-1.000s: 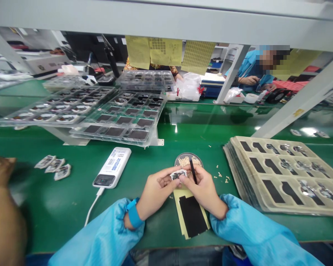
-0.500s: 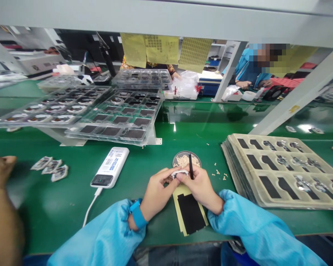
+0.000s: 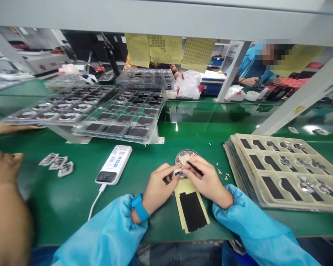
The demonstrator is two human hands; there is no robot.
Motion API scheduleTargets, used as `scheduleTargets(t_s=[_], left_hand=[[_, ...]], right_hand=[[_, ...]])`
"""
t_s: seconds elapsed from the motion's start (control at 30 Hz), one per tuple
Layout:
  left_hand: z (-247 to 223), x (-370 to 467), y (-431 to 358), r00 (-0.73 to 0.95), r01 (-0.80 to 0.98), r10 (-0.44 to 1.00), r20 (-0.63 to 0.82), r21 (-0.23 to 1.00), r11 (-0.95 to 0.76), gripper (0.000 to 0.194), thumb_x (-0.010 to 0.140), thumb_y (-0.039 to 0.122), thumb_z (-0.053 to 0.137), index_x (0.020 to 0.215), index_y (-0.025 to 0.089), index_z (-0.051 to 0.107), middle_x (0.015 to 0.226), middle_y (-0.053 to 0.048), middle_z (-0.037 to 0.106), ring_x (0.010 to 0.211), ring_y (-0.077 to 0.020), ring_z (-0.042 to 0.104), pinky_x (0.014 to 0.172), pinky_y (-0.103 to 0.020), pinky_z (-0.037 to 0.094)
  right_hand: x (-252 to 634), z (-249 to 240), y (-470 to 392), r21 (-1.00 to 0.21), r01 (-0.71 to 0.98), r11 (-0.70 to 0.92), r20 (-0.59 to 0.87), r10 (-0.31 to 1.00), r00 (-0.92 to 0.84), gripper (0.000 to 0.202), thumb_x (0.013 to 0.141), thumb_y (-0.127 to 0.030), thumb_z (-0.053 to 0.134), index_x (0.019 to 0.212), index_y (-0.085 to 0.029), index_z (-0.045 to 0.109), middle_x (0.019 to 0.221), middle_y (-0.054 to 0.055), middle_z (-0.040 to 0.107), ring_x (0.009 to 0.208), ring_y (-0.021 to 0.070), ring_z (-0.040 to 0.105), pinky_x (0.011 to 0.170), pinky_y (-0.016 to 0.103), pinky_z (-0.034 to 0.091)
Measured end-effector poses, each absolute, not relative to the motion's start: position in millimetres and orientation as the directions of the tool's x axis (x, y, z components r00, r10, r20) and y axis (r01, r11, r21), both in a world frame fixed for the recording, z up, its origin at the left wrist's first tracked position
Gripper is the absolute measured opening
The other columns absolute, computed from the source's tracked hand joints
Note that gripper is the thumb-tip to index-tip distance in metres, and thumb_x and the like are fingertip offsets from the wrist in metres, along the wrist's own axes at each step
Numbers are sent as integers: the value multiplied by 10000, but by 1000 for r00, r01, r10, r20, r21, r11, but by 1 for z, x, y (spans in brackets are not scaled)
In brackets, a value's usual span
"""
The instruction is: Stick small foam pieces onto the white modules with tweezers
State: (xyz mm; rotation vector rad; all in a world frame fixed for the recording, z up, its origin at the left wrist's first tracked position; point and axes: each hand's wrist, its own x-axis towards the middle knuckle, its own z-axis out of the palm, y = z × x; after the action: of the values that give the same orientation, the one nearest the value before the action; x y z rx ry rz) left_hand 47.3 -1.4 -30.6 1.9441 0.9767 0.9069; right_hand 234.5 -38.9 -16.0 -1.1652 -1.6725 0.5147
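Note:
My left hand (image 3: 160, 186) is closed, its thumb and fingertips pinching a small white-rimmed part (image 3: 177, 173) with dark pieces inside. Held in my right hand (image 3: 209, 183) is a slim black tool (image 3: 194, 168) that looks like tweezers, lying slanted across the fingers. The right fingertips also touch the part's right side and cover some of it. Just beyond both hands sits a round dish (image 3: 178, 156) with many tiny beige pieces. Below them lies a yellow backing sheet (image 3: 182, 215) bearing a black rectangular sheet (image 3: 194, 212).
To the right, stacked beige trays (image 3: 248, 177) hold black strips and shiny parts. A white power bank (image 3: 113, 165) with a cable and several white-rimmed parts (image 3: 65, 169) lie left. Clear trays (image 3: 113, 131) stand on a raised rack. Another person's arm (image 3: 8, 199) rests at far left.
The black tool has tipped from nearly upright to a slant across my right hand. The part has turned slightly between my fingertips. Another person's second arm has come in at the left.

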Motion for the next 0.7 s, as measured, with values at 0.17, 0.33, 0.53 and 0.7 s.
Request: scheduleTargets(t_s=[0.17,0.33,0.53,0.7], left_hand=[[-30,48,-1,470,335,852,230,847,-413,342,906,235,590,1233,220,687,786,-5,529,694,-114,508,660,-237,423],[-33,48,-2,474,353,844,251,824,-444,353,906,221,580,1245,231,677,784,-5,519,699,-118,497,667,-237,419],[-26,53,1,464,400,849,253,796,-455,356,919,229,551,1255,257,661,851,-14,576,731,-127,522,684,-241,430],[-1,81,72,432,518,878,206,740,-428,318,908,248,553,1214,185,612,898,-30,672,816,-152,623,775,-258,475]], right_hand=[[239,-22,-39,-721,492,488,491,861,-135,111,906,-277,657,977,-202,698,919,62,641,873,182,611,782,325,511],[236,-24,-41,-723,506,471,479,869,-125,130,934,-271,615,1024,-222,695,939,61,636,899,184,611,795,329,510],[241,-22,-37,-718,509,475,480,867,-132,105,945,-266,593,984,-215,676,937,57,634,897,185,607,800,321,493],[261,-27,-25,-686,665,296,422,906,32,156,956,-303,552,968,-188,656,929,65,623,878,202,601,787,330,465]])
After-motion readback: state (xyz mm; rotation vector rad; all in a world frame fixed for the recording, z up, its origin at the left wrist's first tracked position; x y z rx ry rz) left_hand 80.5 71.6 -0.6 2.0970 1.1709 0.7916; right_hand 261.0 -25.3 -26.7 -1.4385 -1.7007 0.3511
